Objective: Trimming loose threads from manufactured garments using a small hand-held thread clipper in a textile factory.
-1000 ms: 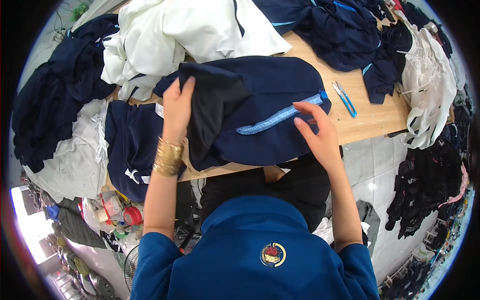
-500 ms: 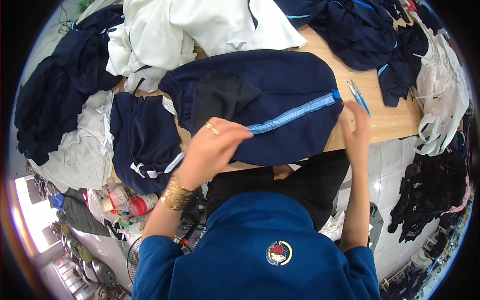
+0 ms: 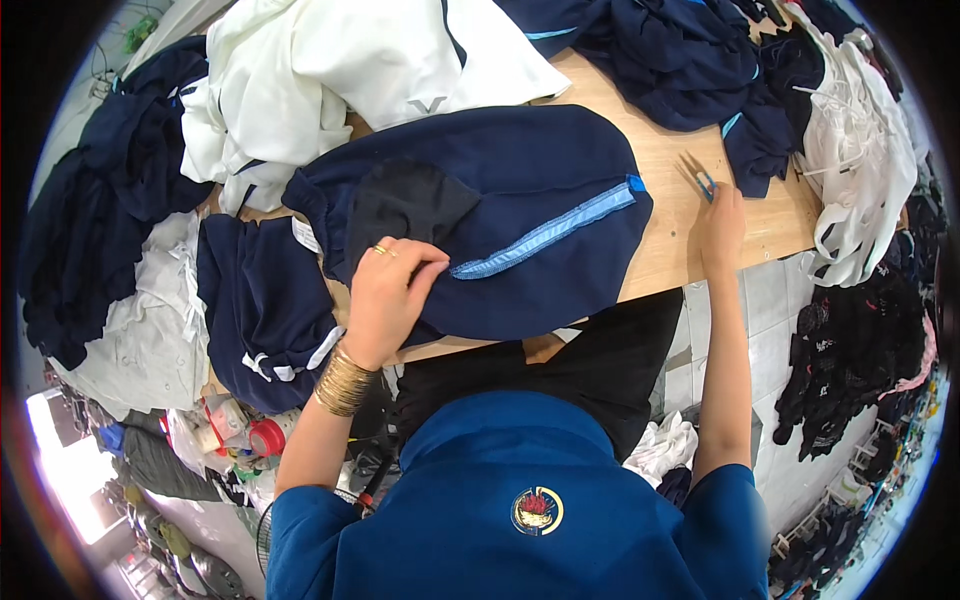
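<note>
Our R hand has closed on snips, R of navy garment at front edge of tabletop; our L hand, fingertips nearly together, nr blue strip, can't tell if pinching.

Blue short-sleeved shirt, round red-and-gold emblem, black trousers, stacked gold bangles, gold ring on left hand

Single wide fisheye view from head height, upright, facing steeply down, blue shirt quite near along the lower edge, both hands and worktop a little farther, tiled floor farthest below, edges curving toward the rim.
</note>
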Action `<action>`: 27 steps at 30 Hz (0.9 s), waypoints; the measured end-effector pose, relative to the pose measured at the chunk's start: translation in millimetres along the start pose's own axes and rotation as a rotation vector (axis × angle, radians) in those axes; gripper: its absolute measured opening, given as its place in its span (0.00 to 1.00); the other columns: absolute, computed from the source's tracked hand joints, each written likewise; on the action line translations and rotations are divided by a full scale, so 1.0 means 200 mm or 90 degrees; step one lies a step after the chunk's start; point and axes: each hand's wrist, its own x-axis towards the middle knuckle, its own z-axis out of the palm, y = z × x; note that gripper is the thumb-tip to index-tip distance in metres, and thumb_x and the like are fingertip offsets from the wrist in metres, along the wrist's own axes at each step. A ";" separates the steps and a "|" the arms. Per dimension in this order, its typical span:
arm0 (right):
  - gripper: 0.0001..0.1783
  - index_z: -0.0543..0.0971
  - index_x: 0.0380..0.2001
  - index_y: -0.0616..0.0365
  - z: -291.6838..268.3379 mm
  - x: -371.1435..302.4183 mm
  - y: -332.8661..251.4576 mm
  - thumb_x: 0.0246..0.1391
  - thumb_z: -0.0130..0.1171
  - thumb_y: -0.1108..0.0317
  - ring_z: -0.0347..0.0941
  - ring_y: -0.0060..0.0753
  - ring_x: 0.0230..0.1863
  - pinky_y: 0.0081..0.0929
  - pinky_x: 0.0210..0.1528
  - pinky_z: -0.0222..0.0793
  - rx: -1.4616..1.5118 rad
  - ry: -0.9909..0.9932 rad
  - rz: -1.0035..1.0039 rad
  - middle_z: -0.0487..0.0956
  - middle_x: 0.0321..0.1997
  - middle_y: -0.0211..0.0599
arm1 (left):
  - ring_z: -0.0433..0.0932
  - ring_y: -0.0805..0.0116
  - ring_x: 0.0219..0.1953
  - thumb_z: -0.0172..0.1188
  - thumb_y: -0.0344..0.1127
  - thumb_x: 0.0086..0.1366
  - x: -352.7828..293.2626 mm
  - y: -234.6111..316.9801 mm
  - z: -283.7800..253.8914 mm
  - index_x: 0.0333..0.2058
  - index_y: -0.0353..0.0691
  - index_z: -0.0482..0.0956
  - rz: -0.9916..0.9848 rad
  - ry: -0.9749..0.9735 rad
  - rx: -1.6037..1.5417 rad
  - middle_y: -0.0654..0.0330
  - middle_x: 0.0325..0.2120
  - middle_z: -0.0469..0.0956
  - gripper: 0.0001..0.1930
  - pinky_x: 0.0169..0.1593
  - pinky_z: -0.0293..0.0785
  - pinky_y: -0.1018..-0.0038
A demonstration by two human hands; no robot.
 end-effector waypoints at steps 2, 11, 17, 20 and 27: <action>0.12 0.72 0.39 0.61 -0.02 0.00 0.01 0.60 0.45 0.65 0.69 0.37 0.38 0.33 0.39 0.64 0.145 0.007 0.073 0.74 0.36 0.43 | 0.73 0.65 0.28 0.61 0.27 0.53 0.01 0.00 -0.03 0.28 0.40 0.77 -0.149 -0.016 -0.144 0.62 0.24 0.76 0.03 0.34 0.67 0.73; 0.11 0.73 0.37 0.57 -0.33 -0.35 -0.72 0.56 0.54 0.61 0.60 0.13 0.29 0.13 0.32 0.56 0.790 -0.353 0.009 0.69 0.28 0.23 | 0.71 0.66 0.40 0.63 0.28 0.48 0.00 -0.03 -0.03 0.33 0.45 0.78 0.060 -0.149 -0.051 0.66 0.37 0.75 0.11 0.45 0.64 0.71; 0.15 0.75 0.34 0.59 -0.18 -0.47 -0.90 0.51 0.59 0.58 0.62 0.19 0.24 0.18 0.29 0.60 0.693 -0.413 0.003 0.69 0.21 0.29 | 0.70 0.72 0.36 0.63 0.32 0.48 -0.02 -0.13 0.09 0.31 0.51 0.79 0.124 -0.101 0.119 0.72 0.36 0.73 0.09 0.40 0.61 0.73; 0.16 0.75 0.34 0.59 -0.12 -0.47 -0.89 0.52 0.59 0.56 0.63 0.20 0.23 0.19 0.29 0.60 0.649 -0.396 0.031 0.69 0.19 0.31 | 0.70 0.72 0.35 0.62 0.32 0.49 -0.04 -0.19 0.11 0.29 0.51 0.78 0.134 -0.066 0.128 0.73 0.34 0.74 0.07 0.40 0.61 0.74; 0.16 0.76 0.32 0.59 -0.13 -0.46 -0.86 0.52 0.59 0.56 0.62 0.19 0.23 0.17 0.28 0.59 0.752 -0.383 0.029 0.68 0.19 0.30 | 0.72 0.68 0.27 0.59 0.32 0.56 -0.02 -0.15 0.03 0.28 0.43 0.76 -0.078 -0.094 -0.115 0.65 0.23 0.75 0.02 0.38 0.61 0.74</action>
